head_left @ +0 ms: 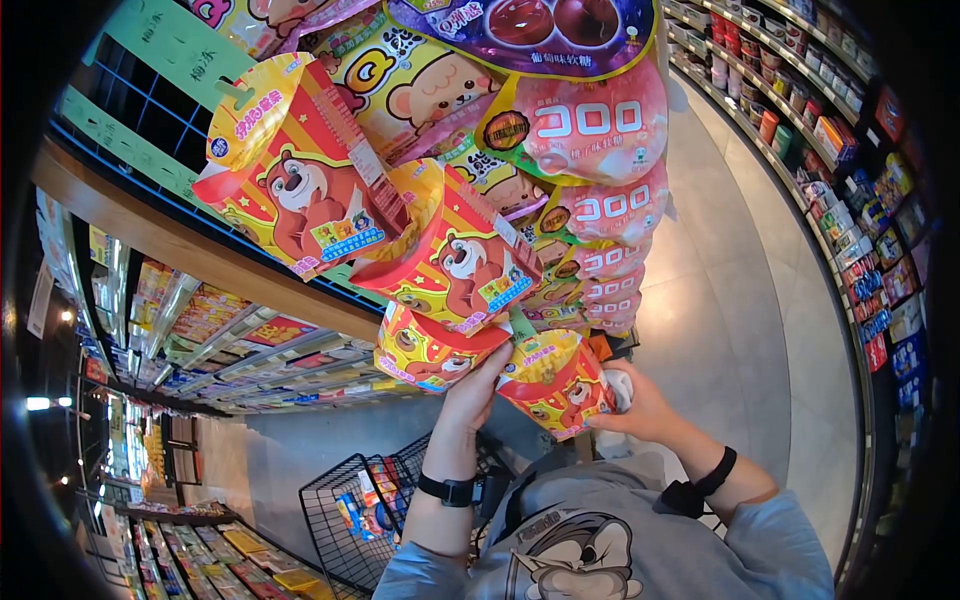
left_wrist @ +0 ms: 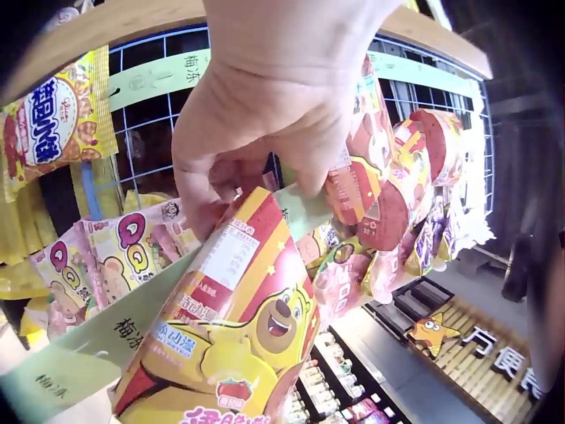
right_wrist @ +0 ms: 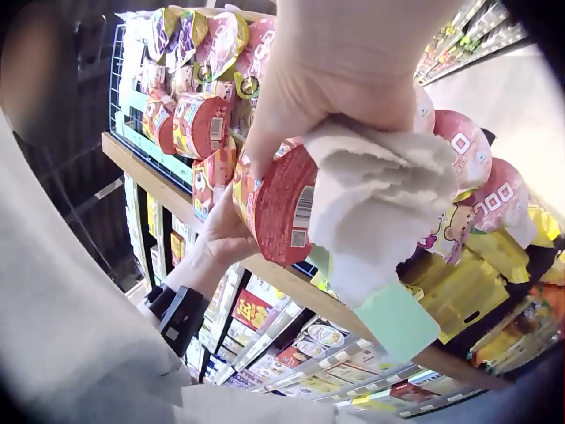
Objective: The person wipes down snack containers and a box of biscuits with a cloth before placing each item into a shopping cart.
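Observation:
Red-and-yellow bear snack packs [head_left: 455, 265] hang in a row on a wire rack. My right hand [head_left: 640, 400] grips the lowest bear pack [head_left: 555, 380] by its round red base [right_wrist: 278, 208], with a crumpled white cloth [right_wrist: 380, 203] bunched in the same hand. My left hand [head_left: 470, 385], with a black watch on the wrist, reaches up and pinches the top edge of that pack [left_wrist: 229, 327] between thumb and fingers [left_wrist: 203, 208]. Another bear pack [head_left: 425, 352] hangs just left of the left hand.
Pink peach gummy bags [head_left: 590, 130] hang right of the bear packs. Green label strips [head_left: 170, 50] run across the blue wire rack [left_wrist: 159, 141]. A black wire basket [head_left: 350, 510] with goods sits low on the left. Stocked shelves [head_left: 840, 200] line the aisle's right side.

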Demonstrator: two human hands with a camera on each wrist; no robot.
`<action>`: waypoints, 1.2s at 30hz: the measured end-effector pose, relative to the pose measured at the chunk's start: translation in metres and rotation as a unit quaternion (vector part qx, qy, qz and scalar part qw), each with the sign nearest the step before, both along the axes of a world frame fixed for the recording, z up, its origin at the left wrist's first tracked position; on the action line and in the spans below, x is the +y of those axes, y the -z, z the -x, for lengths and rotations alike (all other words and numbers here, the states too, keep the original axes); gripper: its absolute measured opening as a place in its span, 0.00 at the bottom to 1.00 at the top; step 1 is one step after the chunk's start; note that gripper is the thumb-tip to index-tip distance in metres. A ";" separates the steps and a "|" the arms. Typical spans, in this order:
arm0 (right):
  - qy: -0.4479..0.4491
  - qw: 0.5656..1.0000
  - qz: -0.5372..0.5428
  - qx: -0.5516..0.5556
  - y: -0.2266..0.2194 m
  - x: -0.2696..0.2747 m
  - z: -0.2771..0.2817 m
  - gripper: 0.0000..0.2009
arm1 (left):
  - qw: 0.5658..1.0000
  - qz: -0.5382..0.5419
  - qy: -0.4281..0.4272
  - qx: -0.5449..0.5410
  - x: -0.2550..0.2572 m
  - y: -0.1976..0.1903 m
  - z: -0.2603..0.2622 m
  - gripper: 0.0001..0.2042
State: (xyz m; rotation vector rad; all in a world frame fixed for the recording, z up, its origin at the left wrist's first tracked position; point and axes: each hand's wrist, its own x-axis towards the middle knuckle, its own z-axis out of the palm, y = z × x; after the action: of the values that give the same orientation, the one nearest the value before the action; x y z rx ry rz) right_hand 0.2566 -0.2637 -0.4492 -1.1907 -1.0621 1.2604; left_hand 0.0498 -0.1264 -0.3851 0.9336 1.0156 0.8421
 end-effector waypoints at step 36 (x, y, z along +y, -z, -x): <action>-0.036 0.998 0.006 0.054 0.036 0.015 0.019 0.36 | 0.997 -0.009 0.075 -0.008 0.013 0.023 0.009 0.18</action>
State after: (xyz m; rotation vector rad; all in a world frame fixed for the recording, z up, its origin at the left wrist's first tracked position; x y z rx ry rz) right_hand 0.2376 -0.2489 -0.4847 -1.0888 -1.0260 1.3734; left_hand 0.0412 -0.1134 -0.4086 1.0034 0.9134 0.7328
